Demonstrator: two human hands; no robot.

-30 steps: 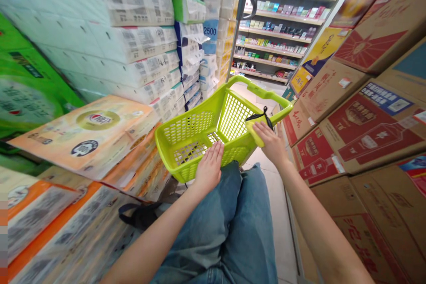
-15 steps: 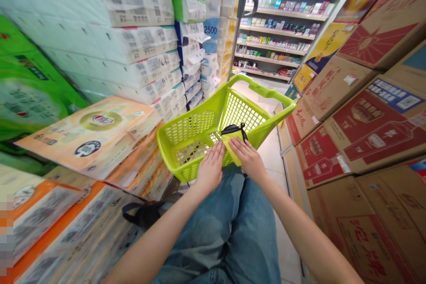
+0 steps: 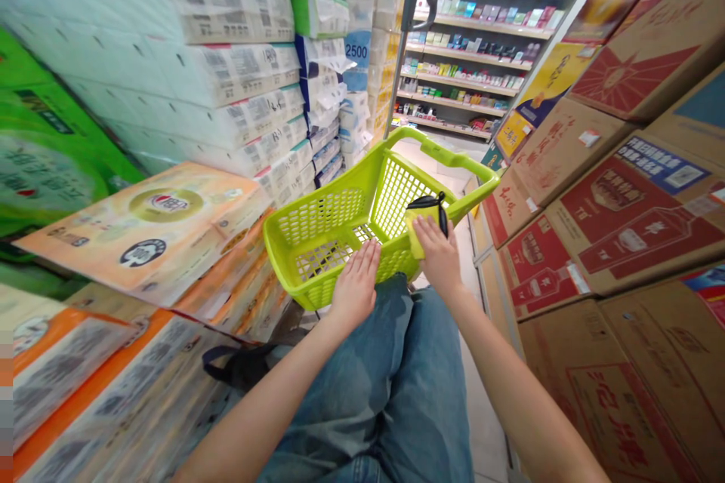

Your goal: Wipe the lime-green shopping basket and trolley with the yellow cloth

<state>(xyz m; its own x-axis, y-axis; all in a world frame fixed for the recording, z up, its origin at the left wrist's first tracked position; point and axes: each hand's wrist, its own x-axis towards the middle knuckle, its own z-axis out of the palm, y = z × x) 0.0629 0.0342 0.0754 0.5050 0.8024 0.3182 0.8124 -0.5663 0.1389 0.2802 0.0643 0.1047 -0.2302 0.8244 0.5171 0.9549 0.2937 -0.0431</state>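
A lime-green shopping basket (image 3: pixel 317 204) with a perforated floor and walls and a long handle rests at my knees. My left hand (image 3: pixel 356 275) lies on its near rim, fingers stretched together and flat, with nothing visible in it. Farther right along the same rim, my right hand (image 3: pixel 437 249) presses a yellow cloth (image 3: pixel 415 238) against the basket. Black material (image 3: pixel 426 202) with a loop sticks out beyond the right fingertips, at the cloth's far edge. The right palm and thumb side are hidden from view.
Wrapped paper packs (image 3: pixel 243 68) are stacked high on the left, with an orange carton (image 3: pixel 152 219) low beside them. Cardboard boxes (image 3: pixel 628 196) line the right side. Shelves of small goods (image 3: pixel 470 53) stand at the aisle's far end. A dark strap (image 3: pixel 226 362) lies by my left leg.
My right hand has slid right and slightly up along the rim, taking the yellow cloth and black material with it. My left hand stays nearly in place; the gap between them has widened.
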